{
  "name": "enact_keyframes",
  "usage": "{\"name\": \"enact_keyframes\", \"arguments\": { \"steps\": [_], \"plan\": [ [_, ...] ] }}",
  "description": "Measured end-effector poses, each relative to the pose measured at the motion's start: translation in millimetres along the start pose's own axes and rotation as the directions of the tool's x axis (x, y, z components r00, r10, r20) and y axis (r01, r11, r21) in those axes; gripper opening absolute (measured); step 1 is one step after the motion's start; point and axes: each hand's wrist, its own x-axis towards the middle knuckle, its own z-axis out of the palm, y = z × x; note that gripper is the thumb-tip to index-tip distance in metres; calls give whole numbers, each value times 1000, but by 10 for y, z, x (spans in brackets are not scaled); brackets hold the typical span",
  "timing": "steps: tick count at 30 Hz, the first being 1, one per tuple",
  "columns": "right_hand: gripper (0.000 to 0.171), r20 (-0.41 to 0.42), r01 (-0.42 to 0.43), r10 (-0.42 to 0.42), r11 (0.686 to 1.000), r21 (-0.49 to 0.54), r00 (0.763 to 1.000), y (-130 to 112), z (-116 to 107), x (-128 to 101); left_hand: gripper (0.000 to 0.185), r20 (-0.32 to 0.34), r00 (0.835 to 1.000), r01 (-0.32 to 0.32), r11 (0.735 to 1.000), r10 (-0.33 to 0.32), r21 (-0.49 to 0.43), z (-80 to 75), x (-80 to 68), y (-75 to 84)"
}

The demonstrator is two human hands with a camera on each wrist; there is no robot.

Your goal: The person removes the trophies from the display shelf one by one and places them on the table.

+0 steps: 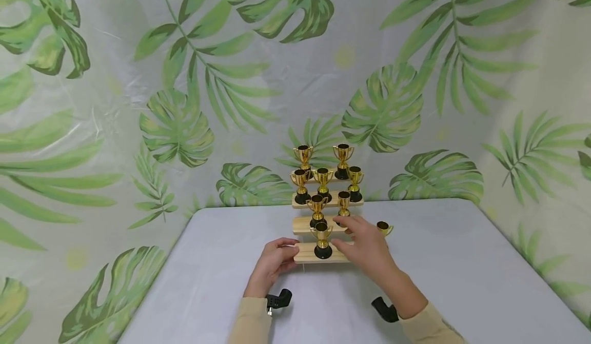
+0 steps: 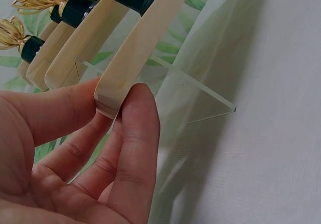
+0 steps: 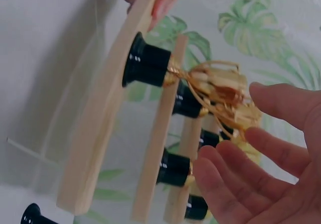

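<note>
Gripping the left end of the lowest wooden step [image 1: 307, 253], the left hand [image 1: 272, 264] pinches the board between thumb and curled fingers [image 2: 133, 128], as the left wrist view shows plainly. That step belongs to a tiered wooden display stand [image 1: 302, 224] standing on the white table [image 1: 461, 272], near the table's middle and close to the person. A clear acrylic side support [image 2: 200, 101] carries the boards; its pointed foot rests on the cloth.

On the lowest step stands one gold trophy cup [image 1: 321, 239] with a black base, upright, just right of the left hand. The right hand [image 1: 365, 244] is released, fingers straight and slightly spread, hovering at the right side of the stand beside that cup; in the right wrist view its fingertips [image 3: 261, 91] lie just next to the gold bowls, and I cannot tell whether they touch.

Seven more gold trophy cups [image 1: 323, 177] fill the higher steps: two on the second, three on the third, two on the far top one. Another small gold cup [image 1: 383, 227] lies on the table just right of the stand, partly hidden behind the right hand.

A leaf-print backdrop [image 1: 184, 77] hangs behind and to both sides of the table.
</note>
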Motion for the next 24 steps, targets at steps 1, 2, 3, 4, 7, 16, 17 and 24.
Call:
{"name": "enact_keyframes", "arguments": {
  "steps": [1,2,3,4,7,16,17,24],
  "plan": [
    [51,-1,3,-3,1000,-3,1000,-14,24,16,35,0,1000,-2,1000,2,-5,3,7,3],
    [51,0,2,-2,1000,-6,1000,-26,50,33,35,-2,1000,-3,1000,3,-6,4,13,5],
    [51,2,-1,1,1000,-5,1000,-38,77,49,35,-3,1000,-3,1000,3,-7,5,14,7],
    [51,6,-5,5,1000,-5,1000,-47,107,63,35,-6,1000,-2,1000,2,-9,3,15,12],
    [52,8,-19,18,1000,9,1000,-72,186,106,36,-10,1000,-4,1000,4,-8,-5,11,27],
    [49,9,-41,40,999,27,999,-112,340,190,35,-10,1000,-3,1000,3,-2,-39,4,56],
    [49,10,-44,44,999,28,999,-110,350,189,35,-8,1000,-4,1000,4,-2,-39,3,54],
    [44,6,-84,84,996,11,996,-63,392,148,33,12,1000,-3,1000,4,-13,5,9,25]
  ]
}}
